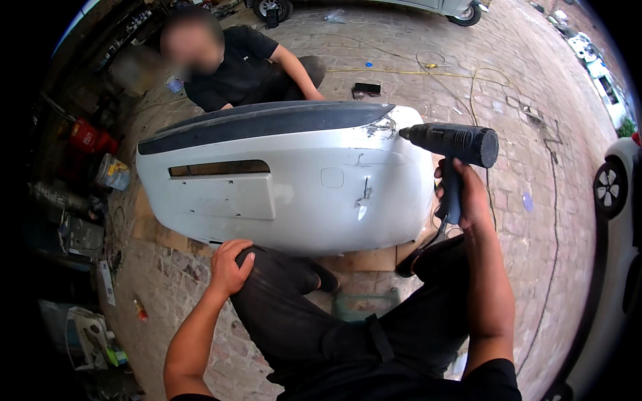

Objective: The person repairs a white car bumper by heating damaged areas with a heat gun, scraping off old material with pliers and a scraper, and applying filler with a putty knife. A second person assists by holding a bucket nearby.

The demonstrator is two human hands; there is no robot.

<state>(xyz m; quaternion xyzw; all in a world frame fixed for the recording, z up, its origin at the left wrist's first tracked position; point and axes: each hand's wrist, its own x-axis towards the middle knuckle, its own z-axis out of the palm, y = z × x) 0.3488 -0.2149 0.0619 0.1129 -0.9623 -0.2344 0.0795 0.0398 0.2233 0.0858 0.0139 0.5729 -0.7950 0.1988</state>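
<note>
A white car bumper with a dark grey upper strip lies on the ground before my knees. Scuffs and dark scratches mark its right part. My right hand is closed round the handle of a dark heat gun. The nozzle points left at the scraped upper right corner of the bumper, close to its surface; whether they touch I cannot tell. My left hand lies on my left knee, fingers laid over it and thumb apart, holding nothing.
Across the bumper crouches a person in dark clothes, one arm reaching to its far edge. Cardboard lies under the bumper. A phone and a yellow cable lie on the brick paving. A bucket stands left; a white car right.
</note>
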